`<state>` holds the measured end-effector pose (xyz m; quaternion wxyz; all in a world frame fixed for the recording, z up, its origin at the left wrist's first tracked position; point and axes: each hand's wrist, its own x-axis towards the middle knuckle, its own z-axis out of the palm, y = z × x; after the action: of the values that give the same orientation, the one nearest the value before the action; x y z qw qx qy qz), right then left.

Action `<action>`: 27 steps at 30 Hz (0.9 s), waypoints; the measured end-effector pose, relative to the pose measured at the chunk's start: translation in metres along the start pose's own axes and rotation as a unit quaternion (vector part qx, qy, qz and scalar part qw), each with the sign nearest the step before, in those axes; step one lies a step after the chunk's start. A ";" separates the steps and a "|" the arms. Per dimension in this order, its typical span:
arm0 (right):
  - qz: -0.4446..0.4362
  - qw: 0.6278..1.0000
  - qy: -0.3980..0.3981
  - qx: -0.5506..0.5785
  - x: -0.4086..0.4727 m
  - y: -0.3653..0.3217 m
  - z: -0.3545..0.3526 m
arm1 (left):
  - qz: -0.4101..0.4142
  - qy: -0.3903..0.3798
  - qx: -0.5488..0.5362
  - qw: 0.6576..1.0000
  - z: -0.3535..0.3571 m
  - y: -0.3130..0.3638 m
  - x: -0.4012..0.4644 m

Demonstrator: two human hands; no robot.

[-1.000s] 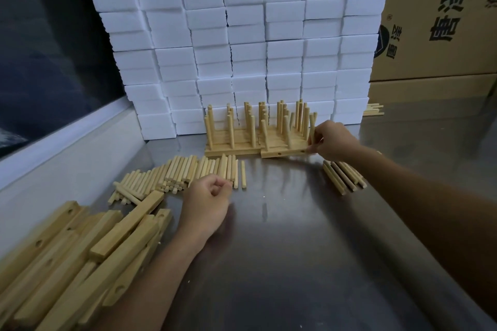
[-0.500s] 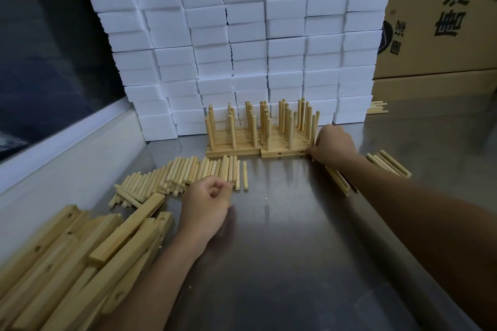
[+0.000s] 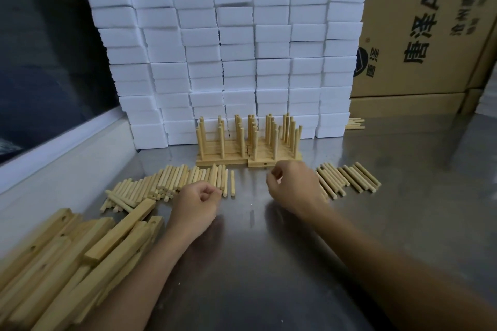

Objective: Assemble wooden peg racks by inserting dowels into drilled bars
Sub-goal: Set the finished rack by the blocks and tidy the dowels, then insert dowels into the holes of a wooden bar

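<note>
On the steel worktop [image 3: 403, 196], against a wall of stacked white foam blocks [image 3: 226, 62], the finished peg racks [image 3: 248, 142] stand in a tight cluster, their dowels upright in the drilled bases. Loose dowels lie in two spreads: a large fan [image 3: 172, 183] at the left and a smaller row [image 3: 347, 179] at the right, both just in front of the racks. A heap of undrilled-looking and drilled bars [image 3: 67, 258] fills the near-left corner; several show holes.

The left hand [image 3: 197, 204] is curled into a loose fist at the near edge of the left fan; I cannot tell whether it pinches a dowel or holds nothing. The right hand [image 3: 291, 185] hovers between the racks and the right-hand row, fingers bent inward, with nothing visible in them.

The dowels look light, stiff and smooth, so they should roll readily on steel; a pinch near the middle would lift one cleanly, and a grip closer to one end probably guides it better into a hole. The bars seem rigid and heavier, best held flat by the long sides while a dowel is pressed in. A tilted entry could jam or split the wood
</note>
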<state>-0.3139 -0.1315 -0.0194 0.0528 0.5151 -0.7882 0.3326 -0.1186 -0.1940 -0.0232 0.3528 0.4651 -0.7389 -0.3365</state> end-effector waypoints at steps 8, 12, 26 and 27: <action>-0.015 0.996 0.080 -0.045 -0.019 0.017 -0.001 | -0.051 -0.028 0.391 0.918 -0.086 0.025 0.011; 0.033 0.993 0.072 -0.093 -0.017 0.029 -0.005 | -0.168 -0.114 0.434 0.878 -0.116 0.017 0.010; 0.138 0.976 -0.007 -0.166 -0.015 0.039 -0.015 | -0.190 -0.067 0.398 0.895 -0.116 -0.003 0.019; 0.138 0.977 -0.001 -0.165 -0.015 0.039 -0.015 | -0.195 -0.054 0.403 0.893 -0.114 -0.004 0.018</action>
<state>-0.3440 -0.1011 -0.0325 0.0896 0.3865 -0.8955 0.2017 -0.0272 -0.2312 0.0366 0.0222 0.6829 -0.7238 -0.0965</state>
